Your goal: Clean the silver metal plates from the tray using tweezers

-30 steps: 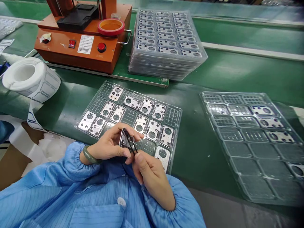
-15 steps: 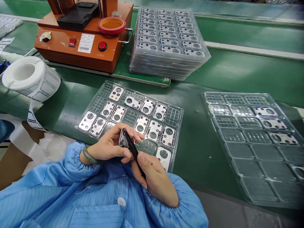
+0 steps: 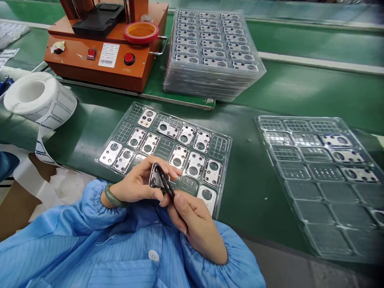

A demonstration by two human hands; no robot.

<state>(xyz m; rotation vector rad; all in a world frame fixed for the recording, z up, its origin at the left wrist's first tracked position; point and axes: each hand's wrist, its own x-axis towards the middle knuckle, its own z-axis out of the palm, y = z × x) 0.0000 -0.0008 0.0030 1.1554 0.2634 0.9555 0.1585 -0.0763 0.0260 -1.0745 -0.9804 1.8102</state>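
Pinching one metal plate (image 3: 155, 177) edge-up between thumb and fingers, your left hand (image 3: 143, 180) sits just at the 12 o'clock side of your lap. Your right hand (image 3: 196, 226), at its 4 o'clock, grips one slim black tool (image 3: 167, 184), tweezer-like, between thumb and fingers; its shaft points to 11 o'clock across the plate. Whether the tip touches the metal you cannot tell from here.

At 12 o'clock from your two hands, one clear tray (image 3: 219, 147) lies on the green bench (image 3: 246, 188), with twelve plates in view and some pockets bare; your hands cover part of it. At 3 o'clock is a second clear tray (image 3: 318, 190) with four plates showing, three in a line down one side and one cut off by the view's edge.

Toward 1 o'clock stands one stack of trays (image 3: 204, 82), its top showing plates in three columns; the layers are too fine to count. At 11 o'clock is one orange machine (image 3: 99, 74) with one red-sided tape roll (image 3: 141, 39), one red switch (image 3: 91, 54) and one round red button (image 3: 129, 59). One label roll (image 3: 61, 106) lies at 10 o'clock, and one green bracelet (image 3: 113, 197) circles your left wrist.
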